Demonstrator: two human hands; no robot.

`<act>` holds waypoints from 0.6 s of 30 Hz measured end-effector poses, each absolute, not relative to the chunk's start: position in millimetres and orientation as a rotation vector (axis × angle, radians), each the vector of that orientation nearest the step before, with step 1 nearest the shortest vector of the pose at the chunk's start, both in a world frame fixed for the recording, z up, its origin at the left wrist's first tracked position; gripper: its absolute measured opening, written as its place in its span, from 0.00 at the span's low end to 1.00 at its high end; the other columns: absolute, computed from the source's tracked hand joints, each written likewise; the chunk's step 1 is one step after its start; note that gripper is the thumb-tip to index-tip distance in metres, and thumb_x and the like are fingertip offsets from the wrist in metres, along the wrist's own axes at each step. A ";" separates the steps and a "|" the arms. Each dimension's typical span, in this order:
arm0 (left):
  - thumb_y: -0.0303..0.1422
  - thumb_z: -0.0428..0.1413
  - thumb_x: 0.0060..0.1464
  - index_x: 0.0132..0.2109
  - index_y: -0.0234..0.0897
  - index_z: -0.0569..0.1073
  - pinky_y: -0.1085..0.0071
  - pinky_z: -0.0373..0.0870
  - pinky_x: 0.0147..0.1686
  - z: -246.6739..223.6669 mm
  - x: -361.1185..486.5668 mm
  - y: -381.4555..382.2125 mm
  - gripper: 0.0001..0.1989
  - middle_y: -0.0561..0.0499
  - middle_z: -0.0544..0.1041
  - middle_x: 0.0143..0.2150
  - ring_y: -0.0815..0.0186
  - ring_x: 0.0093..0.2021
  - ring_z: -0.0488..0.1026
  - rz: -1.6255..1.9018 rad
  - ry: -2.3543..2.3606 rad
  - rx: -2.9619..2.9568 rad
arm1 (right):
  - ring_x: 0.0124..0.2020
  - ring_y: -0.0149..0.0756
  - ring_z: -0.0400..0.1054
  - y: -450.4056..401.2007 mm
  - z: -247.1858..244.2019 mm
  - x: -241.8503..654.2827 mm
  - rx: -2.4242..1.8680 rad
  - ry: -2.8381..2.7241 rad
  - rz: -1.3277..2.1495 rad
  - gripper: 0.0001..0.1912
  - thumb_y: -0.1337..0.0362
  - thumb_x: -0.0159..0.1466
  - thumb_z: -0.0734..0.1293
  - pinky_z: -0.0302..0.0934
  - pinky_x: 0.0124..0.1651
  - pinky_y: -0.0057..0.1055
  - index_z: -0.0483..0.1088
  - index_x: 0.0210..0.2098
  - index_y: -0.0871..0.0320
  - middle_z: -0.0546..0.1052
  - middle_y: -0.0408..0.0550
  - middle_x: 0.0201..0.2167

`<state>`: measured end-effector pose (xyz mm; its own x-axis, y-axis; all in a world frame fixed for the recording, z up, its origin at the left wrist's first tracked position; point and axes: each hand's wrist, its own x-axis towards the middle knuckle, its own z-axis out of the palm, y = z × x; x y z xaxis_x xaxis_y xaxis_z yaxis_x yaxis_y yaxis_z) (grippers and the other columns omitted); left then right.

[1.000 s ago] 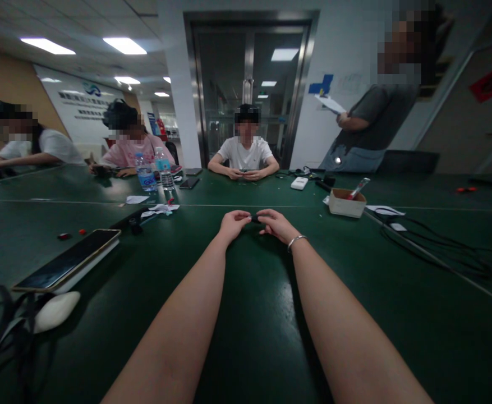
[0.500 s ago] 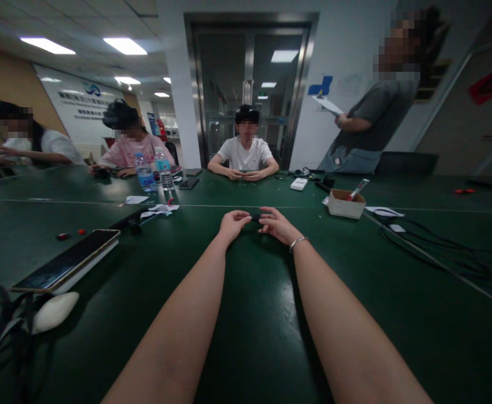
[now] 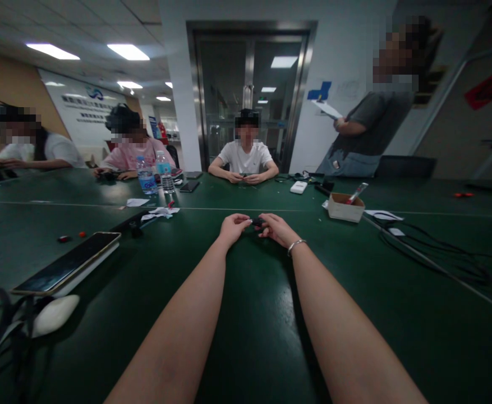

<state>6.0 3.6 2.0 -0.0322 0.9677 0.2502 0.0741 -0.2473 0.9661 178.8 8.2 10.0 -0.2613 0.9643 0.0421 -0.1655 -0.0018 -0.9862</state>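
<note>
A small black object sits between my two hands over the green table. My left hand pinches its left end, where a small pale tip shows by the fingertips. On the other side, my right hand has its thumb and fingers closed on the right end of the same object. A silvery bracelet circles my right wrist. The object is too small to identify.
A phone on a white box and a white rounded thing lie at left. Bottles and paper scraps are farther back. A small box and black cables are at right. Several people are around the table.
The fingers of my right hand, spread beside the black object before, have closed onto it. My left hand keeps its pinch. The view has tilted slightly up.
</note>
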 end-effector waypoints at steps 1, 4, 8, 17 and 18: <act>0.31 0.64 0.43 0.36 0.33 0.76 0.70 0.68 0.32 1.9 5.9 3.8 0.10 0.45 0.79 0.33 0.63 0.35 0.74 1.395 1.159 1.424 | 0.13 0.23 0.64 7.9 10.3 178.5 -0.947 -1.297 1.449 0.06 0.66 0.66 0.64 0.72 0.27 0.28 0.65 0.41 0.61 0.74 0.44 0.23; 0.30 0.63 0.43 0.36 0.32 0.76 0.71 0.67 0.30 1.1 5.9 5.1 0.10 0.46 0.78 0.32 0.65 0.33 0.74 1.397 1.160 1.415 | 0.14 0.21 0.63 7.0 10.6 179.4 -0.907 -1.305 1.444 0.12 0.73 0.62 0.65 0.72 0.27 0.28 0.65 0.44 0.58 0.75 0.42 0.28; 0.29 0.63 0.44 0.36 0.32 0.76 0.73 0.66 0.29 0.1 6.1 6.6 0.10 0.47 0.78 0.32 0.67 0.31 0.73 1.394 1.162 1.414 | 0.15 0.22 0.65 8.1 10.1 179.9 -0.876 -1.241 1.457 0.15 0.75 0.59 0.66 0.74 0.30 0.31 0.64 0.44 0.58 0.73 0.40 0.28; 0.28 0.62 0.44 0.36 0.32 0.77 0.72 0.68 0.30 2.4 6.6 3.6 0.09 0.45 0.78 0.33 0.65 0.34 0.74 1.404 1.173 1.406 | 0.13 0.20 0.63 9.1 10.0 177.6 -0.879 -1.300 1.465 0.15 0.78 0.57 0.67 0.73 0.29 0.29 0.66 0.42 0.59 0.73 0.39 0.26; 0.28 0.62 0.44 0.36 0.32 0.77 0.72 0.68 0.31 2.6 6.7 3.4 0.09 0.45 0.78 0.33 0.65 0.34 0.74 1.404 1.175 1.407 | 0.13 0.21 0.64 9.3 9.8 177.6 -0.890 -1.280 1.462 0.13 0.76 0.59 0.68 0.73 0.29 0.30 0.66 0.42 0.60 0.73 0.39 0.25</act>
<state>6.7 3.4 2.6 -0.0517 0.9686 0.2430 0.0691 -0.2393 0.9685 177.6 9.3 9.8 -0.2699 0.9605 0.0680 -0.1942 0.0149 -0.9809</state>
